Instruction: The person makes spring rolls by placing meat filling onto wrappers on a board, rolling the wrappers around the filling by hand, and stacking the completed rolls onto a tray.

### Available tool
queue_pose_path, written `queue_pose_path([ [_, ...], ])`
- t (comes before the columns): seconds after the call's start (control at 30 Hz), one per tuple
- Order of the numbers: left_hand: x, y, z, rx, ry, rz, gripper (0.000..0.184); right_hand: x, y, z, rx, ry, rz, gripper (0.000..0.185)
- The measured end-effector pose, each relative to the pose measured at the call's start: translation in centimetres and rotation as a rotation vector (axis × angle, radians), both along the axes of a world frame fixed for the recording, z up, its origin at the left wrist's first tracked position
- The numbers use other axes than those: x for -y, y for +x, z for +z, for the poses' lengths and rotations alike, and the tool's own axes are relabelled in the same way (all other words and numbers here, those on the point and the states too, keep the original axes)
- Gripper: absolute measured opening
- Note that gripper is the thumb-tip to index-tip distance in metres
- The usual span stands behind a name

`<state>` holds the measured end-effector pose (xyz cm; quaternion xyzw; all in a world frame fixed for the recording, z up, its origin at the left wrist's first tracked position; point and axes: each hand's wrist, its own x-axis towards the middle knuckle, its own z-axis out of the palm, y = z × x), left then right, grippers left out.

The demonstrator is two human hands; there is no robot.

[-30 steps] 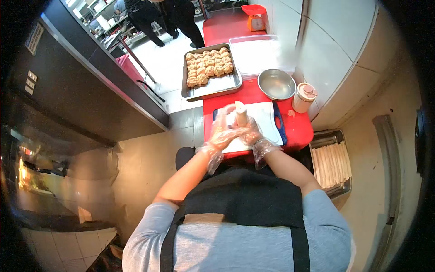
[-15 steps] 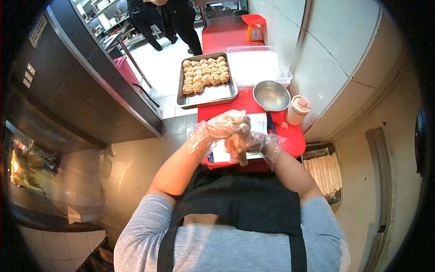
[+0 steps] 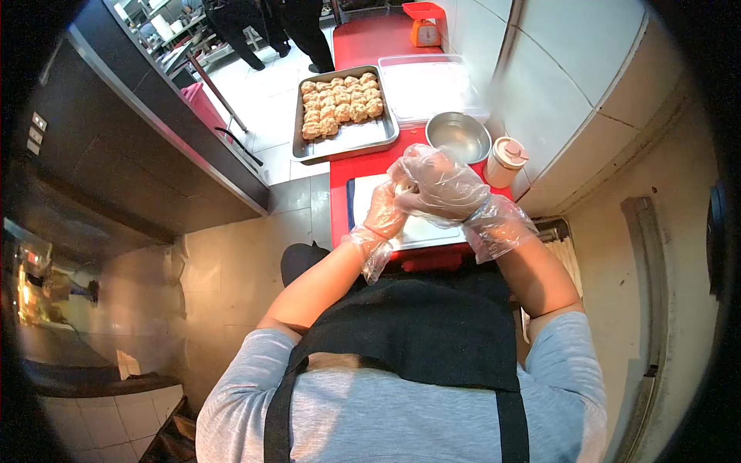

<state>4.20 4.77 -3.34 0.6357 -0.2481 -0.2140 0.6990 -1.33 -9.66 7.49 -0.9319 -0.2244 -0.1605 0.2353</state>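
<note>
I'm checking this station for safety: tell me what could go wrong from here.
The metal tray appears to overhang the left edge of the red table, so a bump might tip it. The metal bowl sits close beyond the right hand and could get knocked. The loose plastic glove cuffs might snag.

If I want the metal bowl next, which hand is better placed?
Likely the right hand: it is close to the metal bowl. The left hand is farther off, toward the left side of the white board.
</note>
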Motion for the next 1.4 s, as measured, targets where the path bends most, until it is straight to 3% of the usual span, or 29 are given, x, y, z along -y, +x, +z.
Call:
queue_pose_path([
  [0.13, 0.1, 0.1, -1.5, 0.146, -0.081, 0.022, 0.029, -0.8, 0.7, -0.4, 0.07, 0.014, 0.027, 0.012],
  [0.27, 0.4, -2.1, 1.9, 0.194, -0.141, 0.133, 0.029, -0.6, 1.1, 0.5, -0.011, 0.116, 0.167, 0.002],
  [0.37, 0.2, -1.1, 1.3, 0.195, 0.052, 0.112, 0.03, -0.1, 0.5, 2.3, -0.169, 0.079, 0.221, 0.009],
  [0.47, 0.2, -0.3, 0.6, -0.116, -0.097, 0.002, 0.033, 0.4, 0.7, 1.0, -0.151, 0.199, 0.237, 0.013],
  [0.57, 0.5, -0.3, 0.3, -0.021, -0.095, -0.03, 0.032, 0.4, 0.9, 0.6, -0.148, 0.212, 0.227, 0.013],
  [0.67, 1.1, -1.8, 1.7, -0.304, -0.368, -0.04, 0.026, 0.8, 1.3, 1.7, -0.126, 0.093, 0.231, 0.011],
  [0.8, 0.4, -0.6, 1.4, -0.142, -0.191, -0.111, 0.02, 0.8, 0.5, 1.5, -0.103, 0.119, 0.129, 0.009],
  [1.0, -0.2, 1.0, 0.9, -0.045, -0.134, -0.098, 0.019, 2.2, -1.0, -1.9, 0.402, -0.024, 0.159, 0.027],
  [1.1, -0.3, 1.0, 2.2, -0.11, -0.064, -0.155, 0.02, 2.7, -1.7, -2.7, 0.381, -0.069, 0.095, 0.035],
  [1.2, 0.0, 1.0, 1.8, -0.024, 0.035, -0.177, 0.013, 2.3, -1.7, -2.6, 0.356, -0.102, 0.074, 0.041],
  [1.3, -0.2, 0.7, 1.4, 0.117, 0.032, -0.21, 0.019, 1.4, -1.5, -2.8, 0.323, -0.177, 0.043, 0.041],
  [1.4, -0.5, 1.6, 2.2, 0.905, 0.205, -0.128, 0.021, 0.9, -1.0, -2.8, 0.339, -0.217, 0.051, 0.042],
])
